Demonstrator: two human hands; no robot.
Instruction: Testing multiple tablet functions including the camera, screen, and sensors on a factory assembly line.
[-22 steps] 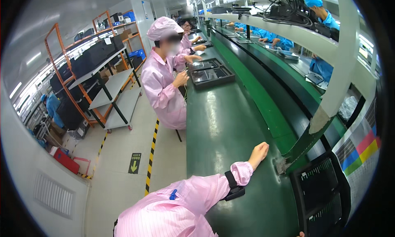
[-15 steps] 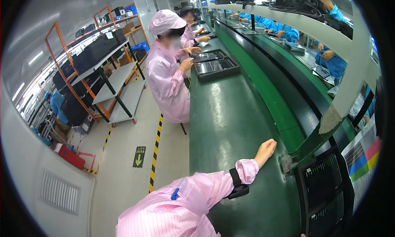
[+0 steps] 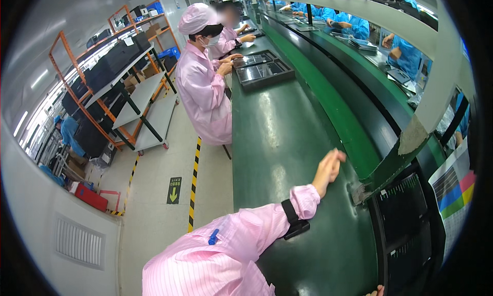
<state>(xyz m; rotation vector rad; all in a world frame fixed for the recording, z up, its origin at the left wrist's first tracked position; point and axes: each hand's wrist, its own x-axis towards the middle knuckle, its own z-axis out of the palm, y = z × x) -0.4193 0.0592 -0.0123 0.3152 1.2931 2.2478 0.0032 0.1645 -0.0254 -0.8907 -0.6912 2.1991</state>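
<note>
My left hand (image 3: 329, 171) reaches over the green worktable (image 3: 272, 183), inside the conveyor's edge. Its fingers are loosely bent and partly apart, slightly blurred at the tips, with nothing seen in them. A black strap with a small dark box (image 3: 296, 228) circles that forearm over the pink striped sleeve. Of my right hand (image 3: 379, 291) only a few fingertips show at the lower edge, beside the corner of a black tray (image 3: 379, 239). Whether they grip the tray is hidden. Two dark flat panels (image 3: 403, 203) lie in the tray's compartments.
A white post (image 3: 423, 111) rises close to the tray. The green-edged conveyor (image 3: 334, 111) runs along the table's right side. Further up, a co-worker in pink (image 3: 203, 85) handles another black tray (image 3: 264, 80). Co-workers in blue sit across; a colour chart (image 3: 454, 190) hangs at right.
My left hand has moved up and away along the table, and its closed fingers have loosened. More of my right fingertips now shows beside the tray. The view has shifted slightly.
</note>
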